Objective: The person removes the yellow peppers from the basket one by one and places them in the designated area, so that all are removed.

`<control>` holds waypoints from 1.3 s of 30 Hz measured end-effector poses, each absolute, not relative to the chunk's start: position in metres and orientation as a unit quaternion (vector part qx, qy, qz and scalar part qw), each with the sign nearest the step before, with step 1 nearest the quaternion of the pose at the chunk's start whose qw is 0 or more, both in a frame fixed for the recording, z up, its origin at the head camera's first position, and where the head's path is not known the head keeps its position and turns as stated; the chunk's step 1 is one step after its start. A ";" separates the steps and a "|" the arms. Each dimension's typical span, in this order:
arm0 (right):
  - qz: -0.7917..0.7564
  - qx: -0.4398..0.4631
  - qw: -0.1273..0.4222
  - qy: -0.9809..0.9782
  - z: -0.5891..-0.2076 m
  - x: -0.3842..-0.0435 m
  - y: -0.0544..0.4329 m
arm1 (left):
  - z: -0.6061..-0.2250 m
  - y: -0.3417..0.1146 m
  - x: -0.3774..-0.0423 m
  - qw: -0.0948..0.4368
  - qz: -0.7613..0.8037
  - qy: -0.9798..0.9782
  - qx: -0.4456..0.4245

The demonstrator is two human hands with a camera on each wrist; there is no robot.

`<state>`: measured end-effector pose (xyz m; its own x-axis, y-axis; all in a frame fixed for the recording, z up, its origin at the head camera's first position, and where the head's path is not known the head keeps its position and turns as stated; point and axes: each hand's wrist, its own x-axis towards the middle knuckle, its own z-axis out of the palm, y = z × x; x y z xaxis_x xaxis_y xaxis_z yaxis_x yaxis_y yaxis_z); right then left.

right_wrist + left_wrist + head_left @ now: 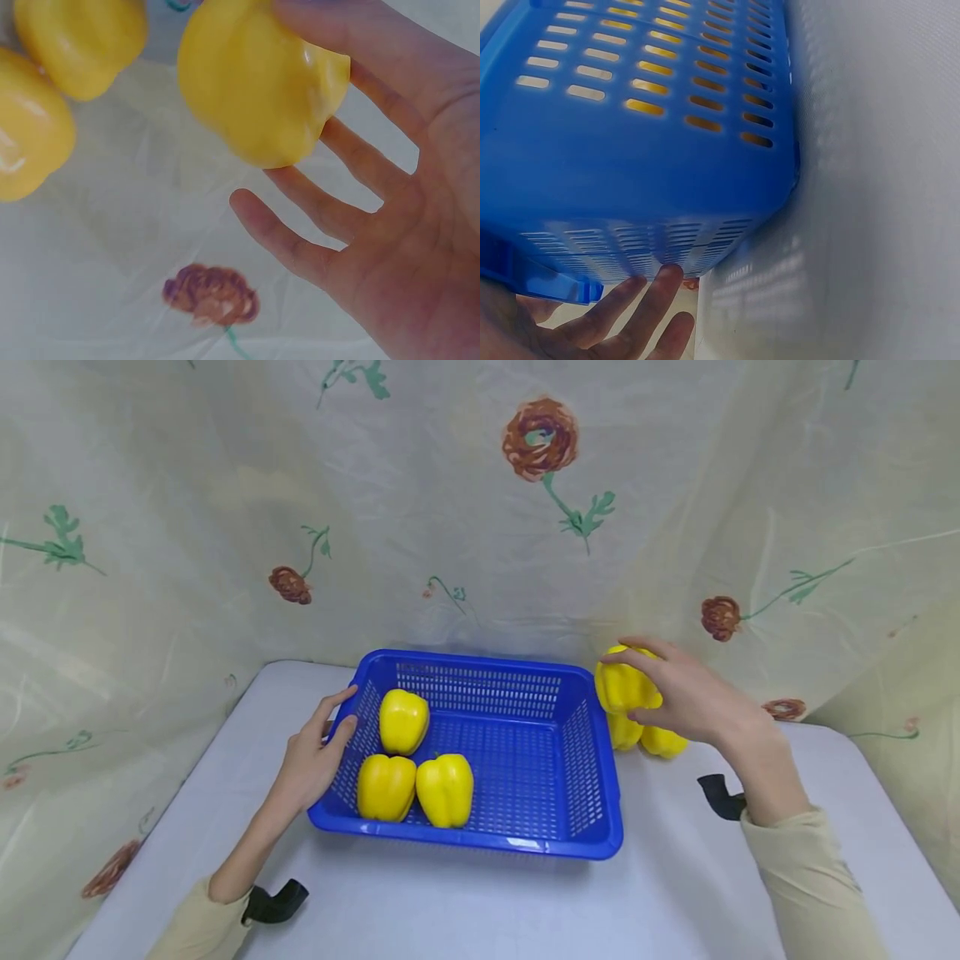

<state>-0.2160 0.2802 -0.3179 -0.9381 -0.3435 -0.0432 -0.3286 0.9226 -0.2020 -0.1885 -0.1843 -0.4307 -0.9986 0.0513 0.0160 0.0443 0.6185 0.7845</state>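
A blue plastic basket (pixel 517 768) with slotted walls stands on the table. Three yellow bell peppers lie in its left half: one farther back (pixel 403 721), two side by side near the front (pixel 386 787) (pixel 445 790). My left hand (pixel 311 760) holds the basket's left rim, and in the left wrist view its fingers (pixel 649 311) reach along the outside wall. Just past the right rim, my right hand (pixel 686 693) grips another yellow bell pepper (pixel 255 82) between thumb and fingers, raised over the peppers behind it.
Two more yellow bell peppers (pixel 624 732) (pixel 664 742) sit right of the basket, partly covered by the held one. A pale flowered curtain (pixel 450 510) hangs behind the white table (pixel 480 902). Black straps (pixel 276 902) show at both wrists.
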 end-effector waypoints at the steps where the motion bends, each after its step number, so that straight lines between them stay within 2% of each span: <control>1: -0.097 -0.170 0.039 0.980 -0.318 -0.216 0.283 | -0.431 -0.185 -0.188 0.005 0.436 0.899 0.026; 16: -0.099 -0.143 0.030 0.984 -0.320 -0.213 0.324 | -0.429 -0.187 -0.187 0.001 0.437 0.899 0.020; 39: -0.088 -0.133 0.019 0.987 -0.343 -0.201 0.383 | -0.431 -0.183 -0.189 -0.001 0.441 0.897 0.018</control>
<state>-0.2012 0.3834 -0.3431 -0.9641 -0.2652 -0.0142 -0.2584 0.9492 -0.1795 -0.1888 -0.1832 -0.4314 -0.9993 0.0320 0.0177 0.0335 0.6097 0.7919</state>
